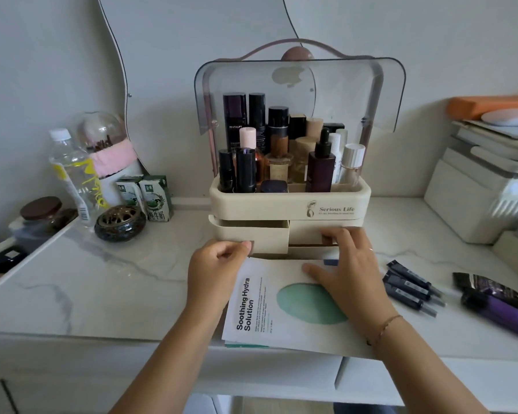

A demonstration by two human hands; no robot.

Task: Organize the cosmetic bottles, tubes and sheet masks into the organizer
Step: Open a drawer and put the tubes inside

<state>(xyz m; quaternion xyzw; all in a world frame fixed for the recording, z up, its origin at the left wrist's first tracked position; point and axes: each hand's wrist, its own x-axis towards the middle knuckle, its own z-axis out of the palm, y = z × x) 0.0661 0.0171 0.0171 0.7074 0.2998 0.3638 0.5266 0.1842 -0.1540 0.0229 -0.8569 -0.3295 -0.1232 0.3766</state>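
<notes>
While the left hand (214, 265) curls its fingers at the pull of the left drawer (251, 234), seemingly pinching it, the right hand (346, 268) lies flat and open, fingertips at the right drawer's front, palm pressing the sheet mask (259, 309). That mask lies on the marble tabletop (102, 279) just before the organizer (287, 201), under both wrists. Dark tubes (411, 286) lie right of the right hand.

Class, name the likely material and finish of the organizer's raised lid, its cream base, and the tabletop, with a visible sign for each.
Lid: probably clear smoky plastic; the wall shows through it.
Base: likely matte cream plastic, moulded with rounded corners.
Tabletop: glossy white with grey veins, marble or an imitation.
</notes>
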